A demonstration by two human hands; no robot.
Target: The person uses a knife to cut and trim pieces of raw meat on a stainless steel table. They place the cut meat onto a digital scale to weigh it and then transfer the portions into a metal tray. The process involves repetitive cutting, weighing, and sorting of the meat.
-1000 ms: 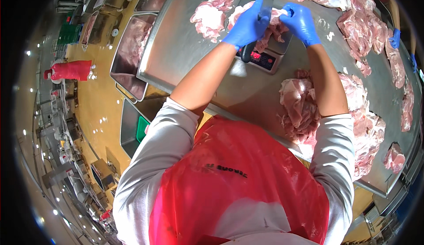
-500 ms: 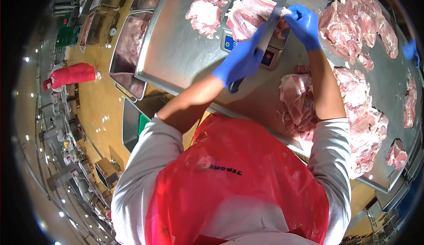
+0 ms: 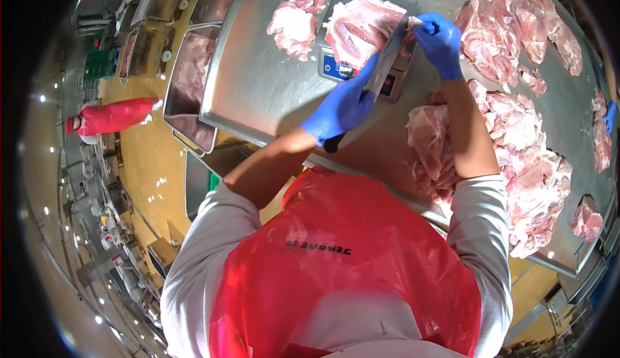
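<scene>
Darkening toward its left rim, the view renders the distant grey equipment (image 3: pixel 106 267) too small to identify. At centre, the blue-gloved left hand (image 3: pixel 342 105) covers most of the black handle of a long steel-bladed knife (image 3: pixel 387 58). The bare right forearm (image 3: pixel 475 129) hides part of a heaped pile of pink raw meat (image 3: pixel 533 177). At the right edge, a co-worker's blue-gloved hand (image 3: pixel 609 116) is cut off from its arm by the dark rim.

A person in a red apron (image 3: pixel 116 118) is at far left, above a tan floor (image 3: pixel 139 164). A rectangular steel tub (image 3: pixel 192 127) containing meat is at upper left, beside the raised edge of a grey stainless-steel table (image 3: pixel 252 80), which spans the upper centre and right.

A pale pink cut of raw meat (image 3: pixel 361 29) rests on a grey scale with a blue panel (image 3: pixel 330 67) at upper centre, above the left hand and left of the right hand (image 3: pixel 441 47). The left hand grasps the knife; its blade slants up-right across the cut's right side. The right hand, fingers pinched narrow, holds a small strip of meat (image 3: pixel 414 22) just right of the blade; whether the strip joins the cut cannot be determined.
</scene>
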